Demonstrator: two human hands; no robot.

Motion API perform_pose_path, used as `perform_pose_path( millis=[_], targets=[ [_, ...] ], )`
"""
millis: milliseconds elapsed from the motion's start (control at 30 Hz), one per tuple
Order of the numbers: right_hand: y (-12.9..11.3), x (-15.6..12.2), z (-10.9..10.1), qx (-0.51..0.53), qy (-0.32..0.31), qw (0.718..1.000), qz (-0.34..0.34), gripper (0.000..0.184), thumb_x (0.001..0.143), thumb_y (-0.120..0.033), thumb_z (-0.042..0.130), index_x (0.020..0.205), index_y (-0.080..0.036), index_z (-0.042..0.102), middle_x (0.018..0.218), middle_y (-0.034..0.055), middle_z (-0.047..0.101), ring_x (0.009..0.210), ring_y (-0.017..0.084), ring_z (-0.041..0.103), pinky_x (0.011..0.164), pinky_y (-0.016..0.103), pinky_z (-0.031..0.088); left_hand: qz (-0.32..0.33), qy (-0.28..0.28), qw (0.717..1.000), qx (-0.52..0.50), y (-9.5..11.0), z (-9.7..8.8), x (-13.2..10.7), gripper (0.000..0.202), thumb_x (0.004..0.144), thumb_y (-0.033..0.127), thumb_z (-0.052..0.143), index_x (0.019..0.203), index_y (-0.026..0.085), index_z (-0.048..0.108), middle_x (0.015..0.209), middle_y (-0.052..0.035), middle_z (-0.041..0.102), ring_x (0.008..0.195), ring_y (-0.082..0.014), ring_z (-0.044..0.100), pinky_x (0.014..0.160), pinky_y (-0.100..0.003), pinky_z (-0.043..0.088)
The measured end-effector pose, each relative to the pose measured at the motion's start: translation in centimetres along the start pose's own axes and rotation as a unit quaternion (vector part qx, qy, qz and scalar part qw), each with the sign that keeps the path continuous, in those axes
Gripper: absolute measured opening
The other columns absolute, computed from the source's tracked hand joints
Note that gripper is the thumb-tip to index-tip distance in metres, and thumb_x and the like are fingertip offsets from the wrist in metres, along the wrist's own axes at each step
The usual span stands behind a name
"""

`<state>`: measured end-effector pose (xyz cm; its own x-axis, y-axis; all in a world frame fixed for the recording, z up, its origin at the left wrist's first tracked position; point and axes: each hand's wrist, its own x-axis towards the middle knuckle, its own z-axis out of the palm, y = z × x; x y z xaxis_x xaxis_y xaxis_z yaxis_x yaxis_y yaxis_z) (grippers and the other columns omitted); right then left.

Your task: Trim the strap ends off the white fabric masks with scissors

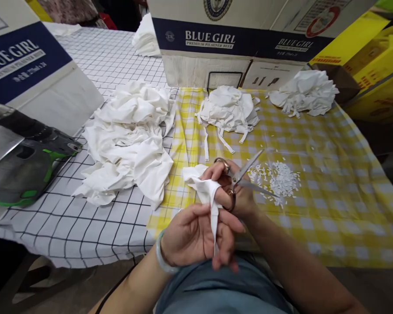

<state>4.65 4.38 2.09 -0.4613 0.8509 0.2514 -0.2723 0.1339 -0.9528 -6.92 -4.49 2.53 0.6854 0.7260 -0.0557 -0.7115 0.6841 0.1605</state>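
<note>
Between my two hands is a small piece of white cloth (208, 186), with a narrow strip of it hanging down over my left fingers. My left hand (199, 237), palm up with a pale bangle at the wrist, pinches that strip. In my right hand (244, 200) is a pair of scissors (237, 179), its handle loops round the fingers and its blades spread apart, pointing right. The right fingers also touch the cloth. Beyond the blades lies a heap of tiny white clippings (283, 179). A large pile of white cloth pieces (131, 139) is to the left.
Two more white cloth piles, a middle one (229, 109) and a right one (306, 91), lie toward the back. A beer carton (209, 65) stands behind them. On the left are another carton (65, 87) and a black-and-green power tool (29, 157). Yellow packages (376, 65) fill the far right.
</note>
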Motion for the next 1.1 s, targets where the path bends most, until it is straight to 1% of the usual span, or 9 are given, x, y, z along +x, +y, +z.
perform_pose_path(
  millis=[100, 267, 433, 567, 600, 667, 767, 933, 1100],
  targets=[
    [-0.6, 0.5, -0.1, 0.018, -0.034, 0.999, -0.007, 0.019, 0.076, -0.016, 0.070, 0.081, -0.022, 0.052, 0.085, 0.0004, 0.060, 0.083, 0.017, 0.061, 0.079, 0.033, 0.050, 0.093, 0.006, 0.996, 0.005, -1.0, 0.5, 0.7, 0.029, 0.091, 0.033, 0.054, 0.095, 0.011, 0.073, 0.057, 0.0007, 0.054, 0.048, -0.0082, 0.051, 0.065, -0.028, 0.053],
    [-0.9, 0.2, -1.4, -0.012, -0.010, 1.000, -0.008, 0.016, 0.079, -0.018, 0.067, 0.081, -0.022, 0.052, 0.083, 0.0002, 0.058, 0.079, 0.016, 0.059, 0.073, 0.029, 0.048, 0.193, 0.203, 0.947, 0.157, -0.8, 0.4, -0.2, 0.013, 0.084, 0.028, 0.070, 0.087, 0.016, 0.074, 0.071, -0.0011, 0.058, 0.054, -0.0044, 0.045, 0.053, -0.016, 0.041],
    [0.1, -0.7, -1.2, -0.035, 0.025, 0.996, 0.074, 0.017, 0.077, -0.024, 0.070, 0.081, -0.021, 0.053, 0.080, -0.0006, 0.056, 0.074, 0.014, 0.054, 0.067, 0.026, 0.045, 0.226, 0.292, 0.849, 0.379, -0.1, 1.2, -2.0, 0.025, 0.093, 0.036, 0.058, 0.093, 0.019, 0.076, 0.074, -0.0022, 0.055, 0.064, -0.0083, 0.044, 0.057, -0.020, 0.036],
    [1.0, -2.3, 0.9, -0.024, 0.014, 0.985, 0.171, 0.029, 0.076, -0.039, 0.071, 0.073, -0.021, 0.049, 0.068, -0.0025, 0.050, 0.061, 0.012, 0.046, 0.058, 0.026, 0.041, 0.320, 0.312, 0.704, 0.552, 0.4, 2.4, -1.7, 0.023, 0.095, 0.027, 0.055, 0.090, 0.021, 0.076, 0.096, -0.0054, 0.053, 0.099, -0.0165, 0.050, 0.092, -0.027, 0.040],
    [1.2, -2.7, 1.3, -0.010, 0.006, 0.982, 0.186, 0.031, 0.077, -0.043, 0.070, 0.073, -0.021, 0.048, 0.065, -0.0033, 0.048, 0.059, 0.011, 0.044, 0.055, 0.025, 0.039, 0.340, 0.311, 0.689, 0.559, 0.5, 2.5, -1.3, 0.022, 0.095, 0.026, 0.054, 0.087, 0.021, 0.075, 0.102, -0.0060, 0.053, 0.107, -0.0183, 0.049, 0.097, -0.029, 0.038],
    [1.4, -3.6, 1.7, 0.012, -0.023, 0.980, 0.196, 0.032, 0.078, -0.045, 0.068, 0.076, -0.021, 0.046, 0.064, -0.0045, 0.044, 0.056, 0.011, 0.040, 0.052, 0.024, 0.037, 0.354, 0.300, 0.724, 0.511, 0.6, 2.3, -0.5, 0.025, 0.095, 0.025, 0.052, 0.082, 0.020, 0.072, 0.104, -0.0054, 0.052, 0.100, -0.0168, 0.051, 0.089, -0.027, 0.042],
    [0.7, -4.3, 0.5, -0.060, -0.082, 0.978, 0.181, 0.027, 0.080, -0.040, 0.068, 0.085, -0.021, 0.049, 0.074, -0.0019, 0.049, 0.061, 0.012, 0.044, 0.056, 0.026, 0.040, 0.348, 0.298, 0.789, 0.409, 0.5, 1.3, 0.5, 0.029, 0.097, 0.027, 0.047, 0.077, 0.018, 0.067, 0.097, -0.0022, 0.049, 0.066, -0.0085, 0.044, 0.061, -0.023, 0.039],
    [-1.8, -3.9, -3.2, -0.369, -0.100, 0.921, 0.074, 0.035, 0.075, -0.049, 0.072, 0.085, -0.020, 0.054, 0.084, 0.0045, 0.055, 0.083, 0.021, 0.048, 0.076, 0.035, 0.040, 0.319, 0.326, 0.774, 0.438, -0.5, 0.4, 1.2, 0.031, 0.097, 0.028, 0.046, 0.074, 0.016, 0.062, 0.102, -0.0029, 0.044, 0.069, -0.0092, 0.041, 0.058, -0.023, 0.034],
    [-2.9, -4.0, -3.9, -0.481, -0.115, 0.868, 0.039, 0.049, 0.065, -0.061, 0.076, 0.065, -0.020, 0.050, 0.064, 0.0013, 0.056, 0.073, 0.019, 0.045, 0.072, 0.035, 0.032, 0.300, 0.310, 0.766, 0.477, -1.4, 0.2, 1.9, 0.030, 0.098, 0.028, 0.044, 0.073, 0.017, 0.056, 0.098, -0.0055, 0.042, 0.089, -0.0171, 0.044, 0.068, -0.025, 0.039]
  ],
)
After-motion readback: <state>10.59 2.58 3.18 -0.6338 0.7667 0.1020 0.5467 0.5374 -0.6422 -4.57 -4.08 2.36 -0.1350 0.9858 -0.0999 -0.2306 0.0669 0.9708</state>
